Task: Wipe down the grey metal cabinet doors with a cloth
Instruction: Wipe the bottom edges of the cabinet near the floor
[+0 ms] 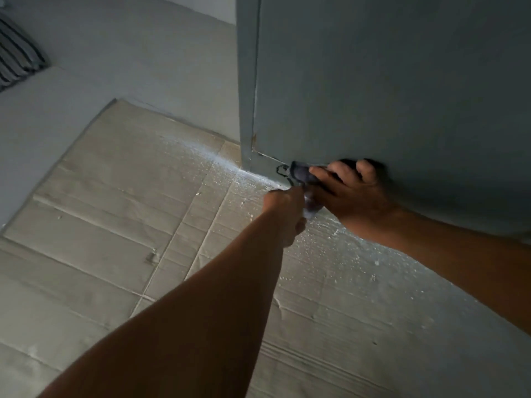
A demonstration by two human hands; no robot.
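1. The grey metal cabinet door (402, 81) fills the upper right. Its painted face is flat, smooth and matt. A narrow upright frame strip (246, 81) of the same grey runs along its left edge.
2. At the lower left corner of the door there is a small brown rust spot (253, 138).
3. The cloth (303, 175) is dark, soft and crumpled. It lies against the bottom edge of the door, close to that corner. A thin black loop (283, 171) shows at its left end.
4. The right hand (355, 196) holds the cloth; its fingers (364, 169) are curled over it and press it to the metal.
5. The left hand (284, 209) is just below the bottom edge of the door, right beside the right hand. Its fingers are turned away, so I cannot tell if they grip anything. A small pale blurred thing (309, 203) shows between the two hands.
6. Below the door, flattened cardboard sheets (115, 225) lie on the floor. They are ribbed and creased, with straight fold lines. White specks (230, 168) are scattered on them, thickest near the base of the door.
7. Far to the left of the door lies a striped fabric (17, 53) with dark and light bands, on the pale smooth floor (86, 53).
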